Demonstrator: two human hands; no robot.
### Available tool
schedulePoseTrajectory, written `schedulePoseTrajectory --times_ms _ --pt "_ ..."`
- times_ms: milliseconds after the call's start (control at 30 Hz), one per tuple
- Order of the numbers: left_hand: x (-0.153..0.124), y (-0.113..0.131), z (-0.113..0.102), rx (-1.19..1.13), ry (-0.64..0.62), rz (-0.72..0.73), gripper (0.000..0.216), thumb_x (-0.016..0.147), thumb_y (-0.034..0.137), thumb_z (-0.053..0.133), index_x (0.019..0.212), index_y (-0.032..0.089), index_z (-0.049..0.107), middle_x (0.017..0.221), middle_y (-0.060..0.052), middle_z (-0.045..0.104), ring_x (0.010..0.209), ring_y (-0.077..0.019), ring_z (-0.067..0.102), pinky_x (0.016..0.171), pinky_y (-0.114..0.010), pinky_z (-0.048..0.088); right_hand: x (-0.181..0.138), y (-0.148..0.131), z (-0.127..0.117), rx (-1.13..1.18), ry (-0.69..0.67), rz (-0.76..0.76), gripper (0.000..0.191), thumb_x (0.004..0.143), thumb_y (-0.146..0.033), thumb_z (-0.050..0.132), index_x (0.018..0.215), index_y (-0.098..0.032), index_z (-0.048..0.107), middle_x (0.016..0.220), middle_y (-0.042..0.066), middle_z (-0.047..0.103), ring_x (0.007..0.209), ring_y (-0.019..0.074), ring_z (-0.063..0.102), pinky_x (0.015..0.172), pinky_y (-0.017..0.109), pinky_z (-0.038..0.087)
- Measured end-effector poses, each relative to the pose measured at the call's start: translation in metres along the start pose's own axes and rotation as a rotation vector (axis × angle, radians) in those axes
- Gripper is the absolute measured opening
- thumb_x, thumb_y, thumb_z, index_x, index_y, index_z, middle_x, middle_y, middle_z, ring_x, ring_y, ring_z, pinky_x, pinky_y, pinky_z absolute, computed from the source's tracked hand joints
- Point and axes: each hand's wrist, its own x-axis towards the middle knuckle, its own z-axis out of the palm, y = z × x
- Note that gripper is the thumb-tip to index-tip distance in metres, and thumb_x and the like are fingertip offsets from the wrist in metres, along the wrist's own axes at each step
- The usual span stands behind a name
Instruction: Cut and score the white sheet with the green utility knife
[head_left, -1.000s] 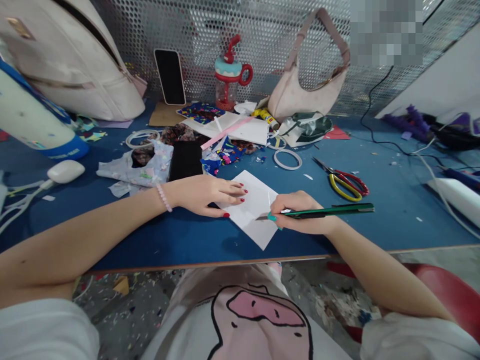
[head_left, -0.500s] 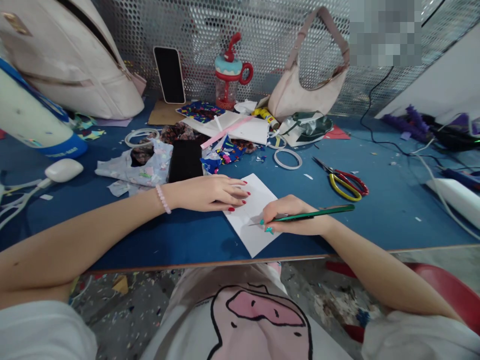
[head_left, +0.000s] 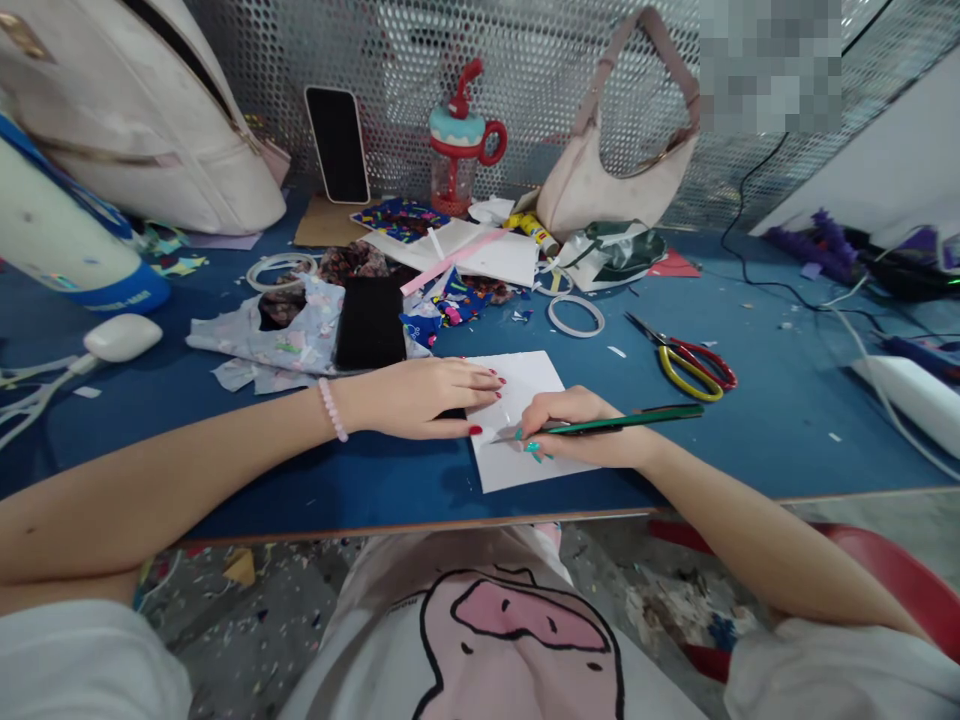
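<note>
A small white sheet of paper lies on the blue tabletop near its front edge. My left hand rests flat, fingers stretched out, over the paper's left side. In my right hand is a green-handled craft knife, gripped like a pen. Its thin pointed blade reaches left, low over the paper, beside my left thumb; whether the tip touches the sheet is hard to tell. Something dark shows in part beneath my left hand. To the right lie scissors with red and yellow handles, blades pointing away.
Behind my left hand are a black rectangular object and patterned scraps. A tape ring, a lidded cup, a propped phone and a handbag stand farther back. A backpack fills the back left.
The paper has turned, so its lower edge now lies nearly along the table's front. The blade tip has shifted slightly left and up; my left hand has moved a little on the sheet.
</note>
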Motion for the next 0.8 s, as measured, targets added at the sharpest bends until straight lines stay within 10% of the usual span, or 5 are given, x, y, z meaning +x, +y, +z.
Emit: schedulePoseTrajectory --times_ms 267,567,800 --pt "-0.001 0.003 -0.004 0.023 0.016 -0.140 0.041 0.093 0.041 0.052 0.132 0.030 0.054 0.145 -0.012 0.041 0.129 -0.0332 0.039 0.103 -0.054 0.035 -0.001 -0.002 -0.001 0.009 0.161 -0.019 0.018 0.090 -0.026 0.056 0.076 -0.017 0.055 0.059 -0.001 0.059 0.049 0.0077 0.054 0.048 0.018 0.042" --pt "0.004 0.012 -0.001 -0.095 -0.046 -0.175 0.042 0.098 0.023 0.037 0.139 0.023 0.047 0.152 -0.012 0.030 0.140 -0.0289 0.026 0.114 -0.048 0.026 -0.001 0.003 0.001 0.173 0.376 -0.018 0.018 0.091 -0.027 0.055 0.075 -0.019 0.049 0.055 -0.005 0.052 0.043 0.0063 0.047 0.042 0.017 0.036" --pt "0.004 0.011 -0.001 -0.059 -0.022 -0.156 0.041 0.099 0.022 0.036 0.138 0.020 0.049 0.147 -0.013 0.038 0.136 -0.0276 0.030 0.111 -0.044 0.031 0.002 -0.007 0.004 -0.027 0.244 0.018 0.017 0.087 -0.020 0.055 0.071 -0.018 0.050 0.053 -0.004 0.056 0.042 0.0061 0.049 0.042 0.017 0.036"
